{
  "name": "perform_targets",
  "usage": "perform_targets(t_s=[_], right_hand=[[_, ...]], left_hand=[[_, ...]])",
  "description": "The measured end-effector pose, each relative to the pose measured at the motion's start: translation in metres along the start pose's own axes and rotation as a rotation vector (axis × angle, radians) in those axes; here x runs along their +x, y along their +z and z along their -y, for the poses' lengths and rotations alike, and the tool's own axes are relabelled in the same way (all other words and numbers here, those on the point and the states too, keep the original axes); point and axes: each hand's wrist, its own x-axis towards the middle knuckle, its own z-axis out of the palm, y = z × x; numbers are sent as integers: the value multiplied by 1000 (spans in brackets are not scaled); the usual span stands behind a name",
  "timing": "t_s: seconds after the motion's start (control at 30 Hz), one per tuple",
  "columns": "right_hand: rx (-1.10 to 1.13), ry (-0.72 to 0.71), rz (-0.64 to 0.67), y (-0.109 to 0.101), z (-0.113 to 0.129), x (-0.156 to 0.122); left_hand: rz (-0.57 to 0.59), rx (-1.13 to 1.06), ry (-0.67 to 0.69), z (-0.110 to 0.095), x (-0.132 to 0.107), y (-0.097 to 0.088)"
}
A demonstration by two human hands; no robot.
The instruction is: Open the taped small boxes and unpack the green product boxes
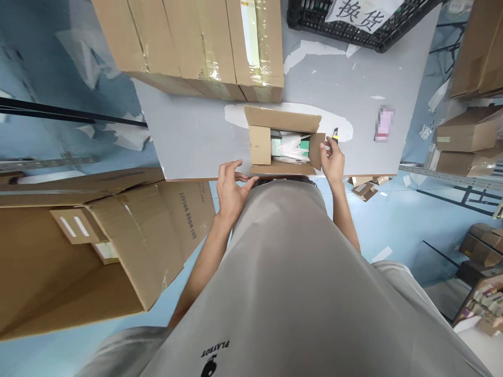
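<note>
A small cardboard box (259, 146) lies with its flaps up at the table's front edge. Inside it is a green-and-white package (304, 145) partly covered by crumpled white wrapping (290, 149). My right hand (333, 161) is at the right end of the box, thumb and curled fingers at the outer edge of the right flap (316, 146). Just beyond those fingers shows a yellow-and-black utility knife (335, 134); it seems to lie on the table. To the left of the box, my left hand (230, 189) is by the table edge, fingers and thumb apart, holding nothing.
Large taped cartons (204, 47) stand at the back left of the grey table (188, 136). Behind to the right is a black plastic crate (338, 31) with a paper sign. A pink blurred item (384, 124) lies right. A big open carton (129, 230) stands left, below table level.
</note>
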Motion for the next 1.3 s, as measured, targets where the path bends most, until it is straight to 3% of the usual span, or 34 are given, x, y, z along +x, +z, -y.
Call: perform_targets(t_s=[0.13,0.23,0.57,0.83,1.0,1.3], right_hand=[[3,7,-9,3,-9,-2],[2,-13,-2,4,-13,-1],[30,-83,80,7,-12,-1],[10,-45,124,-2,9,-7],[2,-42,134,-2,13,-6],[-81,-40,89,4,-2,-6]], left_hand=[[-37,141,-114,6,0,4],[-15,177,-92,5,0,5],[-29,54,-118,-17,27,12],[30,-36,-165,-10,38,13],[80,-35,-101,-3,40,8],[280,20,100,6,36,-4]])
